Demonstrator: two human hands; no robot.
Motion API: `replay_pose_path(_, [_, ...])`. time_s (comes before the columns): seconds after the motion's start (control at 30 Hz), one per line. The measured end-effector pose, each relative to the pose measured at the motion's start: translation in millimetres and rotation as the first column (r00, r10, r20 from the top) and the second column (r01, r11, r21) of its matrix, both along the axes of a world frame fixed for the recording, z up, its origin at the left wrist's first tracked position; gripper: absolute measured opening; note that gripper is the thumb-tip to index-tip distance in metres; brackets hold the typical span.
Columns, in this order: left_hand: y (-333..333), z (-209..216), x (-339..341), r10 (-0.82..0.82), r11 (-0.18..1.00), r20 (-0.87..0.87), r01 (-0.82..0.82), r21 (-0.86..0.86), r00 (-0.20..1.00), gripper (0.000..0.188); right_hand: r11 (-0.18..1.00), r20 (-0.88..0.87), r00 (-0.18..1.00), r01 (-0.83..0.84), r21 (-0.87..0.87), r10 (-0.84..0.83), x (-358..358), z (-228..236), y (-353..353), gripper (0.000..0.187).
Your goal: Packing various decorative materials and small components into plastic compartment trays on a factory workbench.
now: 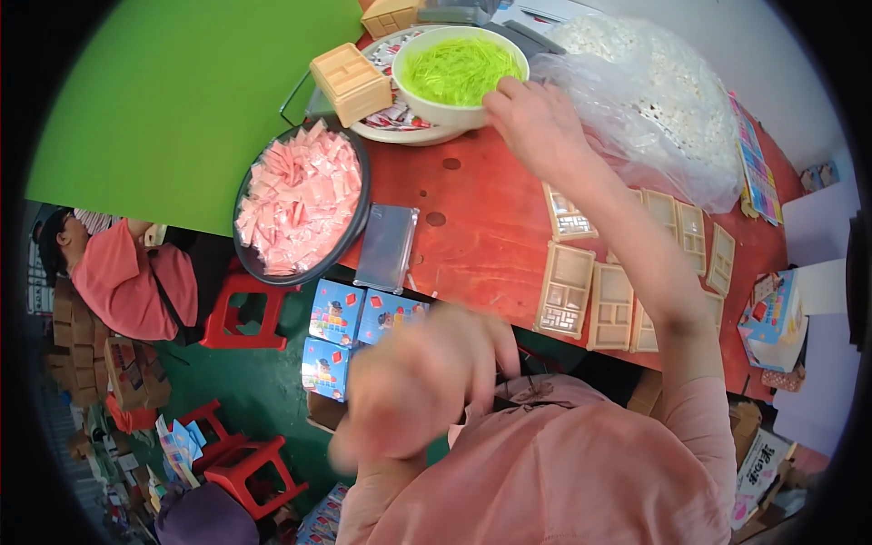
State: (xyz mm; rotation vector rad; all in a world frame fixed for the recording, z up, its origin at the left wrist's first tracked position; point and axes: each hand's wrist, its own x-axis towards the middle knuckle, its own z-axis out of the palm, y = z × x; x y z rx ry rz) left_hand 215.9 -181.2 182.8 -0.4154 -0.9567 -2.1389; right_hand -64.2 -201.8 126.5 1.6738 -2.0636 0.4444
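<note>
At the right rim of the bowl (445,117), the right hand (538,124) curls its fingers by the green strips (459,73) inside; whether it or the blurred left hand (413,381) grips anything, I cannot tell. Trays (565,292), nearer the body than the bowl, seem spread for easy reach.

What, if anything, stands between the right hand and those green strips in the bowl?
Nothing visible: the right hand is at the near-right rim of the white bowl, its fingers beside the green strips. Whether they touch any is unclear.

Red stools (238,465) stand on a green floor (272,386) near a red table (490,218).
</note>
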Motion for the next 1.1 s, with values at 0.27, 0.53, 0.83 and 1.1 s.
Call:
replay_pose_path(0.27, [-15, -129, -61, 0.037, 0.964, 0.618, -0.191, 0.185, 0.786, 0.063, 0.984, 0.208, 0.978, -0.043, 0.172, 0.007, 112, -15, 118, 0.011])
replay_pose_path(0.53, [11, -132, -48, -0.006, 0.959, 0.676, -0.187, 0.213, 0.737, 0.05, 0.984, 0.498, 0.86, -0.165, 0.061, 0.113, 103, -24, 156, 0.014])
replay_pose_path(0.83, [17, -136, -49, -0.066, 0.989, 0.739, -0.056, 0.139, 0.67, 0.049, 0.97, 0.311, 0.95, -0.083, 0.229, 0.008, 76, -30, 142, 0.013])
replay_pose_path(1.1, [13, -140, -47, -0.073, 0.983, 0.755, -0.08, 0.164, 0.652, 0.049, 0.968, 0.276, 0.961, -0.1, 0.229, 0.034, 78, -43, 151, 0.019])
